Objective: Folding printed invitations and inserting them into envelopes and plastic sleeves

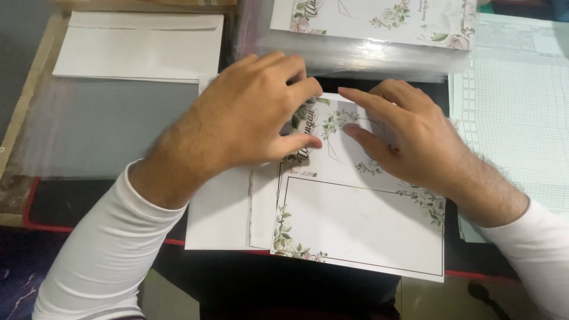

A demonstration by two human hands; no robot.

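A white card with floral print and a thin black border (361, 228) lies in front of me on a dark table top. Its far part is folded over. My left hand (249, 118) rests on the fold's left side, thumb and fingers pinching the folded edge. Fingers spread, my right hand (403, 133) presses flat on the right side of the fold. A plain white sheet (219, 219) lies under the card at its left. Both arms wear white sleeves.
A stack of floral cards in clear plastic sleeves (367, 35) sits just beyond my hands. White envelopes (139, 47) lie at the far left. A gridded ledger sheet (521, 112) covers the right side. A clear plastic sheet (101, 124) lies at left.
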